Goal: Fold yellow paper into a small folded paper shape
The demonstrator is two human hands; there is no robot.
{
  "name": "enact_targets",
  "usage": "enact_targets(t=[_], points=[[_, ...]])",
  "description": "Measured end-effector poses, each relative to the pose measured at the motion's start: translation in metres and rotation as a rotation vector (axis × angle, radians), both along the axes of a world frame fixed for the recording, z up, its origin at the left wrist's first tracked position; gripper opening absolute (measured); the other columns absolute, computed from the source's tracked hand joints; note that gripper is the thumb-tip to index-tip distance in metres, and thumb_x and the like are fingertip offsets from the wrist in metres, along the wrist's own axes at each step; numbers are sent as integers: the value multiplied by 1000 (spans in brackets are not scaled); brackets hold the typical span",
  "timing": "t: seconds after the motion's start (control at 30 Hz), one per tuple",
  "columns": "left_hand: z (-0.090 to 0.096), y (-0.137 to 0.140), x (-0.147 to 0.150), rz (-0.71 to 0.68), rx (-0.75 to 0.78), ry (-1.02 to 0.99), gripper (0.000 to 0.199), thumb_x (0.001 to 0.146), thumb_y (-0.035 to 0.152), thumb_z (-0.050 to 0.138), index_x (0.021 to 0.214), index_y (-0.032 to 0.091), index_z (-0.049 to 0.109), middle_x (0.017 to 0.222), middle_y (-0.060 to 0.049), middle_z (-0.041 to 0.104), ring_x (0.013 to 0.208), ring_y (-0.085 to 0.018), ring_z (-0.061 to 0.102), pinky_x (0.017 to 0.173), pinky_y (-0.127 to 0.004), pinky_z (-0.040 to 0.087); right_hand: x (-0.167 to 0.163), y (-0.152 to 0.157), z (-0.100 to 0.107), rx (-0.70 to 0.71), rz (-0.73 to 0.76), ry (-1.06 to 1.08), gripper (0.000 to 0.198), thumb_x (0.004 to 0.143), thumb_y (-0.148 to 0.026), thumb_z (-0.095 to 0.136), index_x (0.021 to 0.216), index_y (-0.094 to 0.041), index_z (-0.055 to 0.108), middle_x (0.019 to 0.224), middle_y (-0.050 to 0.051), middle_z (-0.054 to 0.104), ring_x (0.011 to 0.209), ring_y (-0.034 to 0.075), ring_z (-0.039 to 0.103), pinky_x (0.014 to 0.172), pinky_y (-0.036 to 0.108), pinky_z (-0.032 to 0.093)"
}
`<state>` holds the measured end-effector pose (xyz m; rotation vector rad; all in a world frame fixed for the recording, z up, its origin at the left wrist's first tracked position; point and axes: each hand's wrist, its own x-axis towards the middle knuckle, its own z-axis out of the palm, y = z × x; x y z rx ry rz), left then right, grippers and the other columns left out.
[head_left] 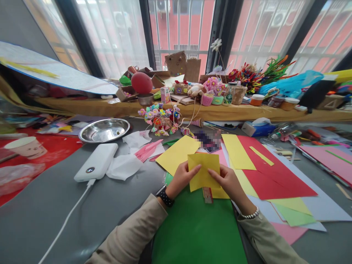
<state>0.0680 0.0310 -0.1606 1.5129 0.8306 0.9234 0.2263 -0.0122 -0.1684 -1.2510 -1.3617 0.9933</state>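
Observation:
Between my two hands I hold up a small yellow sheet of paper [204, 165], roughly square. My left hand [182, 179] pinches its left side, thumb on the near face and fingers hidden behind. On the other side, my right hand [226, 179] grips it in the same way. Below the sheet lies green paper [198, 231], with the end of a ruler [208, 195] showing on it beside another yellow piece [222, 193]. A larger yellow sheet [176, 154] rests just beyond my left hand.
At left are a white power bank [96, 161] with a cable, a metal plate [90, 136] and a paper cup [26, 147]. Red paper [280, 176] and other coloured sheets spread to the right. A flower craft [159, 119] stands before a crowded ledge [115, 109].

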Motion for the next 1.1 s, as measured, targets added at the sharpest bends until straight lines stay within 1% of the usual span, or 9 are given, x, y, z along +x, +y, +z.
enact_targets(t=[0.1,0.17,0.3,0.37,0.47,0.6,0.73,0.9,1.1], points=[[8,-1,-1,75,176,84,30,75,35,48,90,10,56,88,-8,62,76,-18,57,61,-25,47,1,0,-1,94,-117,-272,24,72,-34,52,80,-13,60,69,6,64,61,20,59,50,28,47],[14,-1,-3,173,349,152,26,75,32,49,89,12,57,87,-7,62,74,-16,57,62,-25,46,1,0,0,155,-138,-353,22,73,-32,50,78,-14,60,67,5,64,58,19,59,49,27,47],[23,-7,-5,303,722,251,14,76,21,49,85,16,60,80,-4,63,73,-13,57,67,-25,45,-1,-4,10,299,-175,-357,20,74,-27,51,88,-16,59,82,5,65,69,17,61,60,27,49],[24,-12,-4,304,874,276,15,76,17,49,87,18,60,82,-3,64,76,-13,57,69,-25,45,-2,-7,16,366,-223,-318,22,74,-25,51,94,-18,57,91,5,63,78,17,60,67,27,49],[21,-19,-2,274,1032,320,19,76,15,49,93,19,58,85,-3,64,78,-13,57,69,-24,45,-3,-12,21,444,-283,-310,20,74,-21,51,93,-20,58,91,3,63,81,15,59,71,26,48],[18,-23,1,250,1118,363,21,76,14,49,95,19,57,86,-3,64,78,-13,58,68,-24,46,-5,-15,25,510,-283,-399,14,75,-18,50,85,-22,60,83,1,64,77,15,59,68,26,47],[19,-26,4,278,1108,400,16,77,15,49,90,18,57,83,-3,64,75,-13,58,66,-23,46,-7,-16,25,554,-311,-436,14,75,-16,50,83,-21,60,81,1,64,75,14,58,66,26,47],[20,-28,7,318,1110,486,12,77,19,49,83,17,59,73,-2,64,66,-12,58,59,-23,44,-9,-16,22,603,-286,-462,16,74,-14,50,86,-21,59,83,2,64,77,15,58,69,27,46],[19,-28,6,329,1146,492,13,77,19,49,86,18,59,74,-1,64,65,-12,58,58,-21,43,-11,-16,20,603,-282,-476,15,75,-14,49,85,-20,58,81,2,64,77,15,58,68,26,46]])
